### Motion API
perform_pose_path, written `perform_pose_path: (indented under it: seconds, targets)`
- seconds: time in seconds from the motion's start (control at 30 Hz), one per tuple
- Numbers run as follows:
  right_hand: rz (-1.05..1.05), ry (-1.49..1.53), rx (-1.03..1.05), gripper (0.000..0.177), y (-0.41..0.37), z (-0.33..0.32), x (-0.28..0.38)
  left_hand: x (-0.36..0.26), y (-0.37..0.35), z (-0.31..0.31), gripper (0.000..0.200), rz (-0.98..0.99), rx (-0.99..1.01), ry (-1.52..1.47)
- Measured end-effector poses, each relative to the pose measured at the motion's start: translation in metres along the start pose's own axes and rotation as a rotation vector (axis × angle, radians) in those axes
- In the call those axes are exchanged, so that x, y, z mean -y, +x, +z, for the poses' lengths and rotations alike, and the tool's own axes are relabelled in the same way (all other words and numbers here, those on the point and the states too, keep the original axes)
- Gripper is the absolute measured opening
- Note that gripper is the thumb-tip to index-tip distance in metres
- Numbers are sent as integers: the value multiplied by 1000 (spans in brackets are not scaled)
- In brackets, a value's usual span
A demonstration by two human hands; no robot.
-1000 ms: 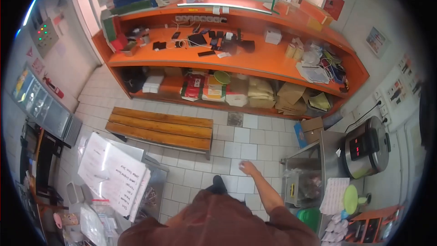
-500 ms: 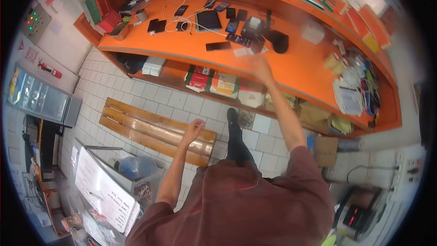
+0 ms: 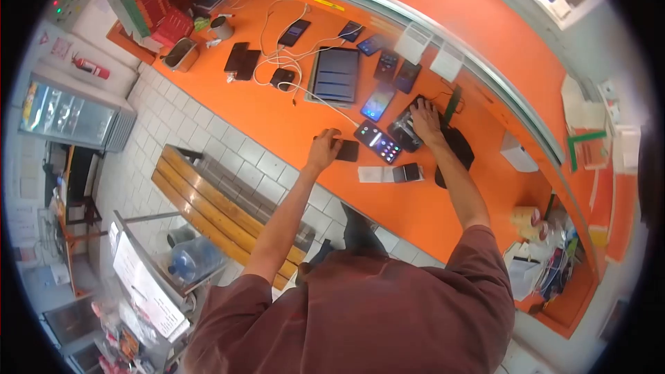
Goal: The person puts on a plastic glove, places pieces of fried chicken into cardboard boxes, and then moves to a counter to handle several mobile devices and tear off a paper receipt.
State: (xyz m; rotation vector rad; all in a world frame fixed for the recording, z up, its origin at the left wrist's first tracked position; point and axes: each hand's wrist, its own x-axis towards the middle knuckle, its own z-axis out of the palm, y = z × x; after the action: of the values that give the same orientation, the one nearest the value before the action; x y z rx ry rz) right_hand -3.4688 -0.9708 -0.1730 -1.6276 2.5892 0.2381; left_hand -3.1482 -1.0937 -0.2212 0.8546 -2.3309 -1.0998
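At the near edge of the orange counter, my left hand (image 3: 324, 149) has its fingers curled over the left end of a black phone (image 3: 347, 151). My right hand (image 3: 425, 122) lies with fingers spread on top of a black box-shaped device (image 3: 404, 133), which looks like a small receipt printer; the hand covers part of it. Between the hands lies a large phone with a lit screen (image 3: 378, 142), a white cable at its top. Another lit phone (image 3: 377, 102) is just behind. Nearer to me are a white slip (image 3: 370, 174) and a small dark item (image 3: 407, 172).
Several more phones and a tablet (image 3: 336, 75) lie farther back among white charging cables (image 3: 299, 62). A black rounded object (image 3: 457, 156) stands beside my right forearm. A metal tin (image 3: 181, 54) stands at the counter's left end. Behind me is a wooden bench (image 3: 208, 201).
I have come closer to the counter. My left hand has moved from over the bench to the black phone. My right hand has moved onto the black device.
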Motion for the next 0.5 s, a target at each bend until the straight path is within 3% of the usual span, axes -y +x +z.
perform_pose_path:
  seconds: [0.03,0.1,0.2,0.27,0.33,0.47,0.5]
  targets:
    - [-66,-59,-64,42,8,-3,-2,6,-4,7,23,30,0,-55]
    - [-156,-73,-96,22,-3,-2,12,5,-48,8,22,-99,116,-134]
    - [-210,-141,-27,20,-3,6,27,-5,-73,4,20,-212,222,-277]
    - [-244,-219,-97,18,-9,21,34,-7,-79,-3,22,-353,265,-394]
    - [-191,-356,-68,18,-9,25,39,-22,-65,-22,21,-363,275,-481]
    - [-262,-230,-49,18,-29,28,33,-45,-1,-74,19,-333,291,-697]
    - [-257,-140,35,17,-36,15,32,-35,22,-87,21,-268,298,-630]
